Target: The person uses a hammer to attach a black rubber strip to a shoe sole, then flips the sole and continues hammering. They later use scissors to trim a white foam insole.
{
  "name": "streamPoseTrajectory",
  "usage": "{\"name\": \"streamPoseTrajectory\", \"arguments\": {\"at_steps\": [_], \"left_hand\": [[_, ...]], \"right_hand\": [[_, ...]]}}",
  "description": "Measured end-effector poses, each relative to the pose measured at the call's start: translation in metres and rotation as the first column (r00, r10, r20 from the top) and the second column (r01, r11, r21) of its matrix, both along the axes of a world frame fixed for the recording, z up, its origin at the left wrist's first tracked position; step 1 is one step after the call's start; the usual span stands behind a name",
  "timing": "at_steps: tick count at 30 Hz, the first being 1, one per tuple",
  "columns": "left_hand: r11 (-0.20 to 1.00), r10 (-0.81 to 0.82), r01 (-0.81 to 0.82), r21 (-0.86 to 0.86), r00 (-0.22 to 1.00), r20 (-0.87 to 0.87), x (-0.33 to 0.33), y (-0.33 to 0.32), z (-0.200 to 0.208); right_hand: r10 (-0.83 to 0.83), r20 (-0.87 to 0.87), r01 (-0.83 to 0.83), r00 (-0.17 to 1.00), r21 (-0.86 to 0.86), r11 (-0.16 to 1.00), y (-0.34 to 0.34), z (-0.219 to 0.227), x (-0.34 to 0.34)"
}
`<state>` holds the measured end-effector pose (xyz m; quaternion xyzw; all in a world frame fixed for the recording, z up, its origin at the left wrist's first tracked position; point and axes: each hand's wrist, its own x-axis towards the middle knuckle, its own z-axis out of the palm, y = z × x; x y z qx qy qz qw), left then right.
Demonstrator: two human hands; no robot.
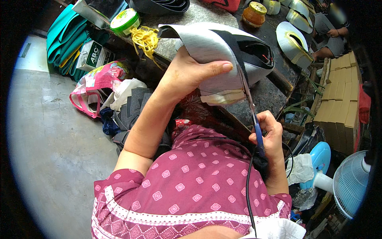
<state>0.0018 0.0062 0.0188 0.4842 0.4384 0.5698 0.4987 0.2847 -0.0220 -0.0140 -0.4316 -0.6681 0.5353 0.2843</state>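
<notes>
My left hand (pixel 187 73) is closed on a curved shoe upper (pixel 211 47), its thumb lying along the pale grey-white face. Black material (pixel 254 49) lines the far opening of the upper. My right hand (pixel 269 133) grips scissors (pixel 258 133) by their dark blue handles. The scissor blades point up and away from me, lying along the right edge of the upper, where black and pale layers meet. Whether the blades are parted there cannot be made out. A cream strip (pixel 225 97) runs along the upper's near lower edge.
The dark worktable (pixel 266 95) bears an amber jar (pixel 254 15), a green-and-white tub (pixel 125 22), yellow strips (pixel 145 40) and several pale uppers (pixel 292 42). Left are teal cloth (pixel 65 38) and a pink bag (pixel 89 89). Right are a fan (pixel 352 181), stacked cardboard (pixel 336 93) and a seated person (pixel 332 34).
</notes>
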Motion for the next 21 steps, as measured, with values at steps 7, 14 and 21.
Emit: {"name": "streamPoseTrajectory", "arguments": {"at_steps": [7,14,21], "left_hand": [[0.994,-0.107,0.11,-0.019,0.987,0.119,0.015,0.003,-0.017],[0.999,-0.027,0.034,-0.037,0.985,0.173,0.023,-0.011,-0.033],[0.993,-0.082,0.097,-0.069,0.979,0.188,0.025,-0.017,-0.04]], "right_hand": [[0.057,-0.084,-0.066,0.995,-0.118,0.991,0.004,-0.001,-0.003],[0.039,-0.274,-0.133,0.961,-0.334,0.933,-0.006,-0.01,-0.007],[-0.012,-0.256,-0.088,0.966,-0.376,0.923,-0.009,-0.012,-0.003]]}}
